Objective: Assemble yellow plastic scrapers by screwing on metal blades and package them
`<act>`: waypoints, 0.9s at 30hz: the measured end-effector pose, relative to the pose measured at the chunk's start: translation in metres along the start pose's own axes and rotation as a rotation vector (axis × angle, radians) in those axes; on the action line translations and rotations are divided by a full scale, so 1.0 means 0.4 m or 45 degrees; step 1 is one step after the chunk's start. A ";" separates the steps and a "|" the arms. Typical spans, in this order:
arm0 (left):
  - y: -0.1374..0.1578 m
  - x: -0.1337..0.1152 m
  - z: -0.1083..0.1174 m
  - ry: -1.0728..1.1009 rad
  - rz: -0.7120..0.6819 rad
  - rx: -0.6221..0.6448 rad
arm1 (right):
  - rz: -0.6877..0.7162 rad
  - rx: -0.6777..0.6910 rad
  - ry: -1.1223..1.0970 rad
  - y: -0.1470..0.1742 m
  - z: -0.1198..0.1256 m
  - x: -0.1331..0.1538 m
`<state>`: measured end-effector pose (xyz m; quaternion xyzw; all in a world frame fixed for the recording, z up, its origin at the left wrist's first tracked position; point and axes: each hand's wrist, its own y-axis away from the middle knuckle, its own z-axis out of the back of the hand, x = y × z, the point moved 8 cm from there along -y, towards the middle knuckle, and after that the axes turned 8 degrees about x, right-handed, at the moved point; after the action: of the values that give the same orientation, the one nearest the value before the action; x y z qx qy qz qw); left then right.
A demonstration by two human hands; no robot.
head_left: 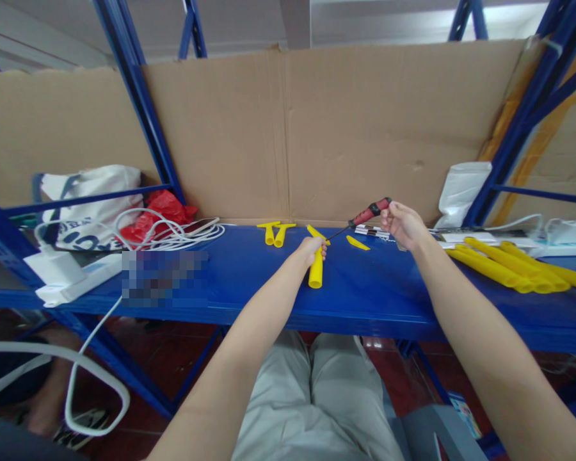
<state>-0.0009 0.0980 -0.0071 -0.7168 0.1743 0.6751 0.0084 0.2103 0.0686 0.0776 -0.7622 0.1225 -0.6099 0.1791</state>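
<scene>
We see the yellow tube standing over the blue shelf, our left hand clenched around its top. Our right hand grips the red-handled screwdriver, its tip meeting the tube's upper end. Two yellow T-pieces lie behind, long yellow tubes to the right.

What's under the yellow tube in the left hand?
The yellow tube rests its lower end on the blue shelf; only bare shelf shows around it. The left hand covers its upper part, so that end can't be seen.
</scene>
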 end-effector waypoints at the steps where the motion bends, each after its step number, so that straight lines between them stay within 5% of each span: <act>1: 0.001 0.000 -0.001 -0.001 0.001 0.001 | 0.002 -0.008 -0.001 -0.001 0.002 -0.001; 8: 0.011 -0.008 -0.004 -0.012 0.004 0.000 | -0.026 -0.116 0.024 -0.011 0.031 -0.017; 21: 0.004 -0.003 -0.001 -0.005 0.001 -0.013 | -0.020 -0.029 0.010 -0.003 0.011 -0.010; 27: -0.001 -0.001 -0.003 -0.005 0.005 0.001 | -0.008 -0.161 0.073 -0.011 0.043 -0.018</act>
<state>0.0003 0.0983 -0.0066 -0.7152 0.1762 0.6763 0.0077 0.2253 0.0776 0.0697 -0.7545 0.1635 -0.6232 0.1252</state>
